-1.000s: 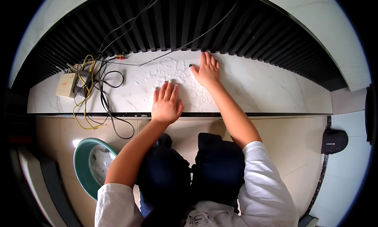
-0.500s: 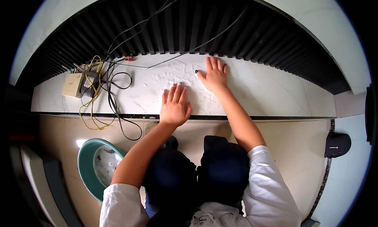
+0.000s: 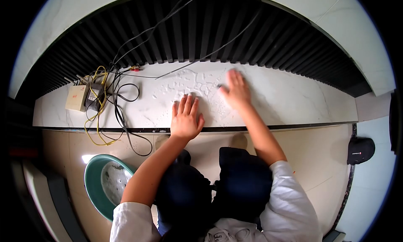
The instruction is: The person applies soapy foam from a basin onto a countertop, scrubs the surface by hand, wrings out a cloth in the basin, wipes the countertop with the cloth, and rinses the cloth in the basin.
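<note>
My left hand (image 3: 185, 117) lies flat near the front edge of the white marbled ledge (image 3: 294, 99), fingers stretched out and holding nothing. Farther back and to the right, my right hand (image 3: 236, 91) is on the ledge with its fingers apart, slightly blurred at the tips. A small dark spot shows at its thumb tip. Water puddles and drops (image 3: 197, 83) lie on the surface between and behind the two hands.
At the ledge's left stand a white box (image 3: 77, 98) and a black adapter (image 3: 93, 97) amid tangled cables (image 3: 119, 112). Black slats (image 3: 189, 28) rise behind. On the floor are a green basin (image 3: 95, 191) with sudsy water and a black bag (image 3: 361, 151).
My right hand has shifted to the right and slightly away from the slats. My left hand stays in nearly the same place on the ledge while the camera view has shifted.
</note>
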A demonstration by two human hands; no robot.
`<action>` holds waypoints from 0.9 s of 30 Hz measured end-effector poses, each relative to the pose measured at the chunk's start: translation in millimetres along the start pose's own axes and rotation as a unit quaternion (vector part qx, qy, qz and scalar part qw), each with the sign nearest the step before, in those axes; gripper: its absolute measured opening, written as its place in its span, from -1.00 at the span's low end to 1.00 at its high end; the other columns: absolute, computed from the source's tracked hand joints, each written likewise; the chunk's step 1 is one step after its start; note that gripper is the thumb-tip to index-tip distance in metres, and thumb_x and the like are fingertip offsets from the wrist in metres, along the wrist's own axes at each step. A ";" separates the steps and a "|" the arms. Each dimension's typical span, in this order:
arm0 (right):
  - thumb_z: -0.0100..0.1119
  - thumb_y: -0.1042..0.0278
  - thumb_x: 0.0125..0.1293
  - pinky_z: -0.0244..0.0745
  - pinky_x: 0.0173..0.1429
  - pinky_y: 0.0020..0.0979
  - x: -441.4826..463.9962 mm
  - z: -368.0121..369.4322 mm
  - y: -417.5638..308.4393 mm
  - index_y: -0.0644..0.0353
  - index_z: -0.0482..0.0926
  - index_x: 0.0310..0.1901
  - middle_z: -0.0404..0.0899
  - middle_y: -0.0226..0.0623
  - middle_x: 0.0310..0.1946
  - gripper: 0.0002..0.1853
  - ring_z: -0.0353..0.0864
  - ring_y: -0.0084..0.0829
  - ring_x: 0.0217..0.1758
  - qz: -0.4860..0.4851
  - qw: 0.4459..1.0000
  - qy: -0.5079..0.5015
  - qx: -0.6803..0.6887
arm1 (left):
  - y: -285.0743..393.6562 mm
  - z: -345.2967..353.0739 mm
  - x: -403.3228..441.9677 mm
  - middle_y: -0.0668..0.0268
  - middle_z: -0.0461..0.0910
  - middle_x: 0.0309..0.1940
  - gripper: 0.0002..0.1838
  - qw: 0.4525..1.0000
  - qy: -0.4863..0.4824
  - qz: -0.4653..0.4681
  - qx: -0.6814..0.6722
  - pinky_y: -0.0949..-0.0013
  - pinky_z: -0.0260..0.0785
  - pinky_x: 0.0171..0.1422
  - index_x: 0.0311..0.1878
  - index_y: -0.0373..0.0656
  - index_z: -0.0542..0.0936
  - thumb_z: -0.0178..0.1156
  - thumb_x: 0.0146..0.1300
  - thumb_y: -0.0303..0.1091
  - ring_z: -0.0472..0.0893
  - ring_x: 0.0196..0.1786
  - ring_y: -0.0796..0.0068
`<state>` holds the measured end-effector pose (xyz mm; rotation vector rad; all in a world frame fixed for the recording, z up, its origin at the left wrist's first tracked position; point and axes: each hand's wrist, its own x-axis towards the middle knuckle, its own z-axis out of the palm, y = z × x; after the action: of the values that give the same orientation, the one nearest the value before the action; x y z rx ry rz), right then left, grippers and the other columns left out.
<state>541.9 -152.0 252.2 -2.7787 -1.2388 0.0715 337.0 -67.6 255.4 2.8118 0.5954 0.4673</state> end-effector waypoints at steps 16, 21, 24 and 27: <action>-0.18 -0.09 0.24 -0.25 0.45 -0.21 -42.2 -1.3 -21.7 0.17 -0.02 0.34 -0.11 -0.22 0.39 -0.27 -0.22 -0.29 0.47 -0.143 0.989 -0.008 0.035 | 0.4 -1.5 -0.4 0.10 0.20 0.26 -0.40 1.000 -0.009 0.003 0.010 -0.03 -0.11 0.37 0.23 -0.19 0.26 0.01 0.09 -0.20 0.12 0.35 0.15; -0.28 -0.12 0.29 -0.31 0.46 -0.24 -11.2 -1.9 10.5 0.19 -0.10 0.36 -0.18 -0.26 0.41 -0.27 -0.26 -0.36 0.47 0.024 0.998 0.031 0.045 | -2.6 6.8 -2.4 0.11 0.20 0.26 -0.42 1.000 0.007 0.010 0.020 -0.04 -0.10 0.36 0.21 -0.20 0.29 -0.03 0.07 -0.23 0.12 0.35 0.16; -0.23 -0.13 0.27 -0.30 0.45 -0.19 -54.9 10.2 -12.3 0.31 -0.11 0.34 -0.17 -0.13 0.39 -0.21 -0.25 -0.29 0.47 -0.074 0.997 -0.005 0.024 | -4.1 5.3 -2.0 0.11 0.21 0.25 -0.42 1.000 0.007 0.008 0.020 -0.05 -0.08 0.35 0.21 -0.20 0.30 -0.04 0.06 -0.24 0.13 0.34 0.16; -0.15 -0.13 0.24 -0.20 0.44 -0.17 -49.7 -6.0 -20.0 0.20 -0.05 0.34 -0.10 -0.23 0.39 -0.23 -0.19 -0.29 0.46 -0.271 0.962 -0.041 0.004 | -1.5 8.1 -2.6 0.11 0.21 0.26 -0.42 1.000 0.012 0.009 0.027 -0.04 -0.08 0.36 0.21 -0.20 0.30 -0.05 0.06 -0.24 0.13 0.34 0.16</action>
<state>494.4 -176.2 260.5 -2.3453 -1.9607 0.1463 337.0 -68.5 246.8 2.8678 0.5963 0.4962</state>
